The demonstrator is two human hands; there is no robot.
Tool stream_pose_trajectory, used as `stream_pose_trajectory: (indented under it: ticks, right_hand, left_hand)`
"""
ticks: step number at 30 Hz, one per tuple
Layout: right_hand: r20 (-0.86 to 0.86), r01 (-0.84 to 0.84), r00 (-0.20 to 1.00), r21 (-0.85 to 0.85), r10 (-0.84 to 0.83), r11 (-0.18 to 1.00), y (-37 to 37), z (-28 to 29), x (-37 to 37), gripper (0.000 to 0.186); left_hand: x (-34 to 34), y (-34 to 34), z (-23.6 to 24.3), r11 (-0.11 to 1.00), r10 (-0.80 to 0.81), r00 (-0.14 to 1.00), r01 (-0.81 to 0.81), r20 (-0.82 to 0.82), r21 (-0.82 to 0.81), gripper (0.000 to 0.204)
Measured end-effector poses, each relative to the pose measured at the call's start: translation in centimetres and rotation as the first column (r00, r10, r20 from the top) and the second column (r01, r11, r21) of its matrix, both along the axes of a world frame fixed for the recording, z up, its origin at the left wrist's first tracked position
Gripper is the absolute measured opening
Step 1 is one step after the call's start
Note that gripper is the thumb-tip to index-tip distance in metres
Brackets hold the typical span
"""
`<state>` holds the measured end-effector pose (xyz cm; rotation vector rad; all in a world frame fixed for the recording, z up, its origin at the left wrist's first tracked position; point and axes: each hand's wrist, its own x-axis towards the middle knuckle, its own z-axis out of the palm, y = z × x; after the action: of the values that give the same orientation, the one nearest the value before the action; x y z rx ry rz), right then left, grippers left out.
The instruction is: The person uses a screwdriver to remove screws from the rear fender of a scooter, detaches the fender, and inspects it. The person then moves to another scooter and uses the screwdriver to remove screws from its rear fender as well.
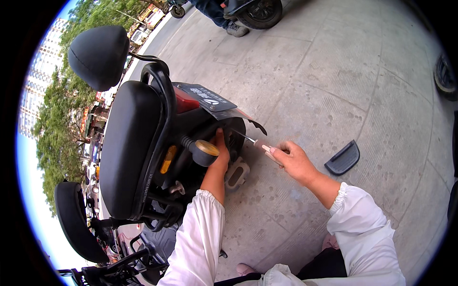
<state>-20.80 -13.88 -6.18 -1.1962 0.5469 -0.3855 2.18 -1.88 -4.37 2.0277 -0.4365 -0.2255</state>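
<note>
A black electric scooter (129,152) stands on my left with its rear end toward my hands. My right hand (296,163) is closed round the pale handle of a screwdriver (273,155). Its thin metal shaft points up and left to the scooter's rear, below the plate (207,97) and the black mudguard (243,116); where the tip ends I cannot make out. Against the dark rear bodywork, beside the round orange-lensed turn signal (206,151), rests my left hand (220,151). One digit points upward; the scooter's parts hide most of the others.
A curved black plastic piece (343,158) lies on the paving (296,109) to the right. The scooter's padded backrest (99,57) juts out at upper left. At the top, a person's shoe (237,29) is beside another vehicle's wheel (261,13). Another wheel (446,78) shows at the right edge.
</note>
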Motion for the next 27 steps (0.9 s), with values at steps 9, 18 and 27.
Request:
stream_pose_trajectory:
  ticks: [9, 18, 27]
  right_hand:
    - [0.218, 0.056, 0.926, 0.728, -0.308, 0.683, 1.5, 1.8, -0.4, 0.034]
    - [0.207, 0.236, 0.925, 0.343, -0.318, 0.909, 3.0, -1.2, 0.1, 0.033]
    - [0.076, 0.019, 0.996, 0.293, -0.043, 0.956, 1.9, -0.9, -1.9, 0.028]
  left_hand:
    - [-1.6, -0.4, 1.6, 0.994, -0.089, 0.996, 0.087, -0.033, -0.059, 0.053]
    - [-1.0, -0.3, 1.0, 0.994, -0.067, 0.997, 0.064, -0.028, -0.087, 0.052]
    - [-1.9, -0.6, 0.4, 0.997, -0.076, 0.995, 0.074, -0.059, -0.031, 0.049]
